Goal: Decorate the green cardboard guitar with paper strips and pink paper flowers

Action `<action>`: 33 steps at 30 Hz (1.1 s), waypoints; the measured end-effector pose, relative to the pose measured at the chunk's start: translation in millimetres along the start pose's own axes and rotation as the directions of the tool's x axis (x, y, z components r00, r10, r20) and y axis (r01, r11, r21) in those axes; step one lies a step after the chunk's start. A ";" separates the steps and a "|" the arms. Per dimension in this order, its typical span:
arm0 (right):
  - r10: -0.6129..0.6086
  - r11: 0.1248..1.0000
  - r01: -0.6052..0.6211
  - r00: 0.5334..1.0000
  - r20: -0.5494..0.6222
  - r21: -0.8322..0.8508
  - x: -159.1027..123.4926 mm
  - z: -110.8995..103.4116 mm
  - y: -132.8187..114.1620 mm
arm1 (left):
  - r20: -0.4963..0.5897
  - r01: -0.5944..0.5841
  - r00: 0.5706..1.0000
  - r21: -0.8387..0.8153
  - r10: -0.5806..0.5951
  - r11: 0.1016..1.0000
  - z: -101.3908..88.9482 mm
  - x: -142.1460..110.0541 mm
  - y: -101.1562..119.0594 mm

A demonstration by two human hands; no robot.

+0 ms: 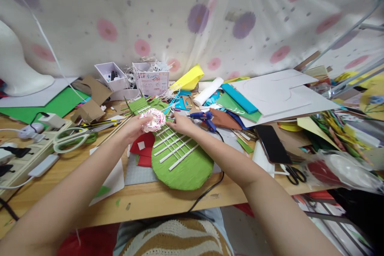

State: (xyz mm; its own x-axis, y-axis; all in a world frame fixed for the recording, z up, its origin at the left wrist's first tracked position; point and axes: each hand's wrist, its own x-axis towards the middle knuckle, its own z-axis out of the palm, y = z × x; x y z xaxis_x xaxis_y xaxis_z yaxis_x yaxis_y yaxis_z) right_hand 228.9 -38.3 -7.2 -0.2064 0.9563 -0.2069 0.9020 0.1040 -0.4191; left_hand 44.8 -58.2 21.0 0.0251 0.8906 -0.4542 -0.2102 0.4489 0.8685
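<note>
My left hand is closed on a round, ruffled white-and-pink paper flower, held over a green paper-covered piece. That piece has a rounded body and white strips laid across it in a lattice. My right hand is just right of the flower with its fingers drawn together. What they hold, if anything, is too small to make out. A blue glue gun lies just beyond my right forearm, its black cord running toward the front edge. Red paper lies partly under the green piece.
Scissors and a power strip are on the left. White boxes stand at the back, near rolls of yellow and blue paper. A phone, black-handled scissors and white board are on the right.
</note>
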 end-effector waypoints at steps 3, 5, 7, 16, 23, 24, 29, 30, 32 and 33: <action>-0.001 0.999 0.001 1.000 -0.001 -0.047 -0.5 1.0 -1.0 | 0.002 0.004 1.000 -0.018 -0.004 1.000 -1.9 0.6 0.9; -0.003 0.998 0.004 1.000 0.008 -0.064 0.2 2.3 -1.5 | 0.011 0.004 1.000 -0.036 -0.004 0.999 -2.9 0.4 1.4; -0.012 0.997 0.013 1.000 0.021 -0.070 1.5 3.9 -2.3 | 0.023 0.002 1.000 -0.050 -0.001 0.999 -3.9 -0.4 1.7; -0.032 0.999 0.032 0.999 0.022 -0.012 6.6 -7.3 -6.9 | 0.017 -0.075 0.997 -0.070 0.076 0.995 -21.3 -0.6 13.1; -0.124 0.992 0.124 0.990 -0.065 -0.006 34.0 -46.4 -21.0 | 0.000 -0.263 0.965 -0.062 0.263 0.963 -45.2 -2.5 35.4; -0.139 0.990 0.138 0.987 -0.081 -0.013 41.0 -50.3 -25.0 | 0.003 -0.277 0.961 -0.045 0.278 0.960 -47.3 -3.6 36.3; -0.177 0.984 0.179 0.975 -0.132 0.002 76.2 -54.8 -44.5 | 0.010 -0.254 0.967 0.049 0.254 0.966 -51.9 -9.8 28.8; -0.179 0.983 0.182 0.973 -0.146 0.005 82.3 -53.2 -46.8 | 0.011 -0.238 0.971 0.059 0.238 0.969 -51.9 -10.5 25.4; -0.173 0.984 0.177 0.971 -0.165 0.011 92.5 -48.4 -49.3 | -0.002 -0.214 0.977 0.082 0.215 0.973 -51.2 -10.7 17.1; -0.166 0.985 0.170 0.971 -0.170 0.013 96.5 -45.5 -49.6 | -0.017 -0.208 0.977 0.105 0.211 0.973 -50.6 -10.0 12.6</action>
State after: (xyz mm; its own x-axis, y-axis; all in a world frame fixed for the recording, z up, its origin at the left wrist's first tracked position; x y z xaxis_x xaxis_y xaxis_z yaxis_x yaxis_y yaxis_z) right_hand 181.5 61.2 33.8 -0.2857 0.9581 0.0184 0.8488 0.2619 -0.4593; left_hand -7.5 -65.2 26.5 -0.0359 0.9638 -0.2641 -0.1074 0.2590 0.9599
